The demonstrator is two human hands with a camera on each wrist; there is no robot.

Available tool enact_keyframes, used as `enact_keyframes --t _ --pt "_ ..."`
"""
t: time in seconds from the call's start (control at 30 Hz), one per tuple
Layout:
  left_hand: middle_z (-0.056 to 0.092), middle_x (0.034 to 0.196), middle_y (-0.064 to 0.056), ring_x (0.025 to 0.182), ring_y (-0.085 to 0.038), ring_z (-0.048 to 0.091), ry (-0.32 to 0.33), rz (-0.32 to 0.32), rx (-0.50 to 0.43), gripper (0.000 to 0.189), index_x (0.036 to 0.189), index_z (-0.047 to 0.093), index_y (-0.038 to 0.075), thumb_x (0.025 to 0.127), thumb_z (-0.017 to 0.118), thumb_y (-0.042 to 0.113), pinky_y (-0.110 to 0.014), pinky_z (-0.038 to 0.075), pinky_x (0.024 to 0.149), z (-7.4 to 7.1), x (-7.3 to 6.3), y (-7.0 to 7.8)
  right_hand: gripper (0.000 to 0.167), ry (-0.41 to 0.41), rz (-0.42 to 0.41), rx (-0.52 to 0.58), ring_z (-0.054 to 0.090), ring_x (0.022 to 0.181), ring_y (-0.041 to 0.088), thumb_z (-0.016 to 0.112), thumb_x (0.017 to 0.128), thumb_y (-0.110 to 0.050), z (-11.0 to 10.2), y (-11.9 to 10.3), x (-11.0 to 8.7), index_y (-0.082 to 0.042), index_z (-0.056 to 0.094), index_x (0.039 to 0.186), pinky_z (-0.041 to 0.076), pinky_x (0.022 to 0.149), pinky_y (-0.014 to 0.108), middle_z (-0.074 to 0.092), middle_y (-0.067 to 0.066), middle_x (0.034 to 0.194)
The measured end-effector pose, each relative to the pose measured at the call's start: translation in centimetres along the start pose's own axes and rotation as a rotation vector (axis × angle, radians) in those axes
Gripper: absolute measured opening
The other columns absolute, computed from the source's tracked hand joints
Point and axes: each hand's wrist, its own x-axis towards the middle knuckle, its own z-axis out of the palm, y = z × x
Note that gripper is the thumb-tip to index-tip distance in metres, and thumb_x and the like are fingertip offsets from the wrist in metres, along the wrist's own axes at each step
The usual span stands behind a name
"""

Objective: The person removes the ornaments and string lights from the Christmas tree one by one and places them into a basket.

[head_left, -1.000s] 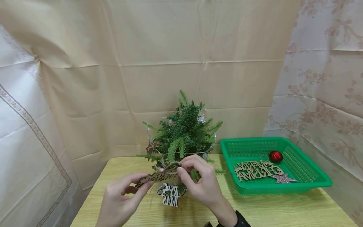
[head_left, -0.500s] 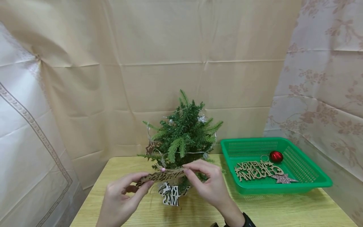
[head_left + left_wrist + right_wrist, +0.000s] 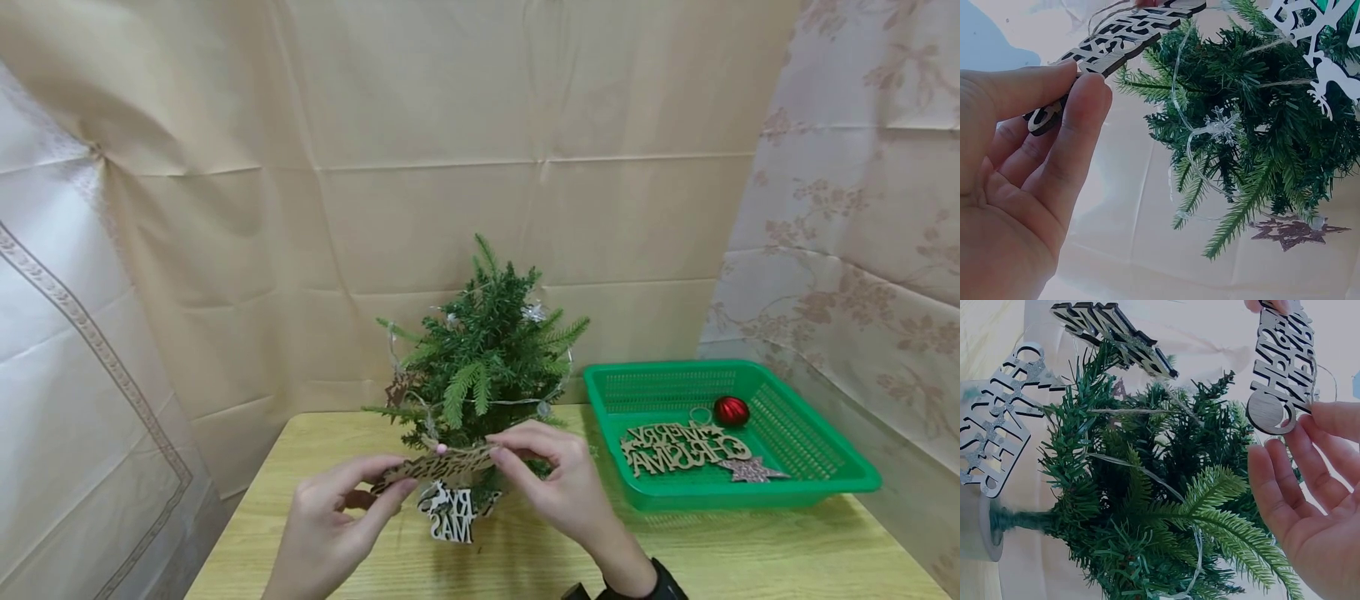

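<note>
A wooden cut-out lettering ornament (image 3: 450,467) with a twine loop is held level in front of the small Christmas tree (image 3: 487,358). My left hand (image 3: 337,517) pinches its left end between thumb and fingers; the left wrist view shows the dark edge of its letters. With thumb and fingertips my right hand (image 3: 551,479) pinches the other end, near the twine in the right wrist view. Just below hangs a white lettering ornament (image 3: 453,517) with a reindeer. A brown glittery star (image 3: 400,390) hangs at the tree's left side.
To the right stands a green basket (image 3: 825,483) holding a wooden Merry Christmas ornament (image 3: 678,450), a red ball (image 3: 731,411) and a glittery star (image 3: 752,470). Clear string lights with a snowflake (image 3: 1219,125) wind round the tree. A beige cloth (image 3: 450,167) hangs behind the wooden table (image 3: 277,500).
The right hand has left the twine loop above the ornament and moved slightly right to its end. Both hands and the ornament have shifted a little to the right.
</note>
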Motion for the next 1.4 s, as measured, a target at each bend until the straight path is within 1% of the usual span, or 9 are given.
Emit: enact_keyframes --t 0.27,0.47,0.67,0.87,1.0,1.07,1.13,1.2,1.4 --pt "0.075 0.09 -0.007 0.076 -0.005 0.071 -0.009 0.007 -0.011 0.035 0.106 0.074 0.006 0.078 0.079 -0.015 -0.02 0.058 0.056 0.3 -0.1 0.1 0.018 -0.042 0.062 0.037 0.07 0.087 0.015 0.068 0.097 -0.004 -0.3 -0.2 -0.1 -0.002 0.074 0.114 0.062 0.073 0.035 0.073 0.003 0.105" --pt "0.075 0.092 -0.008 0.076 -0.009 0.071 -0.004 0.044 -0.018 0.034 0.109 0.074 0.007 0.081 0.079 -0.011 -0.019 0.057 0.057 1.3 0.0 0.2 0.019 -0.097 0.127 0.076 0.068 0.086 0.016 0.063 0.1 -0.003 -1.3 -0.5 -0.2 -0.01 0.071 0.116 0.06 0.073 0.032 0.071 0.001 0.107" --pt "0.075 0.095 -0.008 0.078 -0.014 0.073 0.029 0.106 0.006 0.037 0.112 0.073 0.006 0.079 0.08 -0.011 -0.019 0.058 0.061 3.1 0.7 0.7 0.026 -0.102 0.093 0.056 0.065 0.079 0.016 0.059 0.099 0.005 -3.6 -0.5 -0.2 -0.01 0.069 0.118 0.056 0.064 0.028 0.07 0.004 0.103" --pt "0.075 0.096 -0.006 0.076 -0.011 0.072 0.058 0.053 -0.012 0.03 0.112 0.073 0.007 0.085 0.079 -0.004 -0.018 0.057 0.06 5.3 2.2 2.1 0.031 -0.113 0.051 0.074 0.065 0.084 0.012 0.056 0.097 0.014 -6.4 -0.3 0.0 0.002 0.066 0.123 0.057 0.066 0.027 0.069 0.007 0.109" --pt "0.075 0.098 -0.008 0.077 -0.012 0.072 0.066 0.068 -0.047 0.03 0.114 0.072 0.003 0.086 0.078 -0.003 -0.018 0.058 0.062 7.2 3.4 3.2 0.031 -0.101 0.036 0.046 0.052 0.066 0.008 0.054 0.097 0.016 -8.7 -0.2 0.1 0.003 0.065 0.122 0.049 0.056 0.025 0.062 -0.001 0.091" --pt "0.074 0.102 -0.01 0.084 -0.014 0.073 0.064 0.082 -0.044 0.036 0.119 0.069 0.002 0.085 0.079 -0.003 -0.017 0.058 0.066 8.3 3.9 3.9 0.03 -0.083 0.035 0.047 0.051 0.064 0.008 0.053 0.097 0.017 -10.1 -0.2 0.1 0.004 0.064 0.122 0.048 0.056 0.024 0.062 -0.002 0.093" --pt "0.072 0.107 -0.011 0.09 -0.016 0.072 0.072 0.119 -0.004 0.042 0.125 0.066 0.0 0.084 0.08 -0.002 -0.017 0.058 0.071 9.4 4.3 4.6 0.03 -0.064 0.039 0.062 0.049 0.063 0.006 0.05 0.098 0.018 -11.8 0.0 0.1 0.006 0.063 0.122 0.046 0.056 0.022 0.065 -0.001 0.1" --pt "0.07 0.113 -0.013 0.1 -0.02 0.07 0.081 0.182 0.074 0.046 0.128 0.064 -0.001 0.085 0.079 0.002 -0.02 0.057 0.082 10.5 4.5 5.2 0.029 -0.06 0.062 0.083 0.058 0.073 0.006 0.048 0.099 0.017 -13.8 0.4 -0.1 0.007 0.062 0.123 0.051 0.064 0.019 0.067 0.001 0.11" --pt "0.069 0.117 -0.011 0.109 -0.022 0.065 0.099 0.416 0.278 0.037 0.121 0.068 -0.001 0.086 0.076 0.01 -0.027 0.052 0.099 14.0 4.7 6.2 0.031 -0.141 0.134 0.258 0.063 0.115 0.02 0.036 0.103 0.016 -20.2 3.4 -1.2 0.012 0.055 0.128 0.051 0.099 0.025 0.065 0.011 0.125"
